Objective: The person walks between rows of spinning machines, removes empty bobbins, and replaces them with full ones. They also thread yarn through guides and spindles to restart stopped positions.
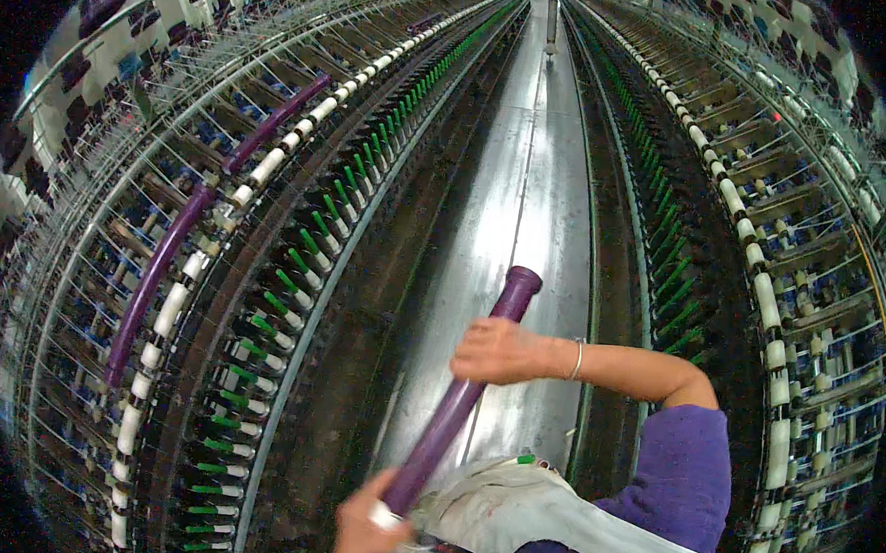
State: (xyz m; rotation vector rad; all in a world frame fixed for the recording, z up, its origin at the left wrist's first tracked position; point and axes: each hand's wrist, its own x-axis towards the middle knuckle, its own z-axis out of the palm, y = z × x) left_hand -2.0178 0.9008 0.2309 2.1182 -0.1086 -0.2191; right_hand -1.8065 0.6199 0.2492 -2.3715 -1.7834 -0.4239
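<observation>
A long purple tube (441, 439) with a flared rim at its upper end slants across my front, over the aisle. My right hand (504, 351) is wrapped round it a little below that rim, with a thin bracelet on the wrist. At the tube's lower end is my left hand (372, 525), closed about it and slightly blurred. A small white patch (386, 517) shows by the left fingers; I cannot tell what it is. A pale apron (551, 512) covers my front, with a small green-tipped piece (526, 460) lying at its upper edge.
Spinning frames line both sides of the shiny metal aisle floor (507, 200). Rows of green-tipped spindles (325, 232) stand to the left, and green ones (675, 279) to the right. White rollers (173, 307) run above them. Purple tubes (157, 282) lie along the left frame.
</observation>
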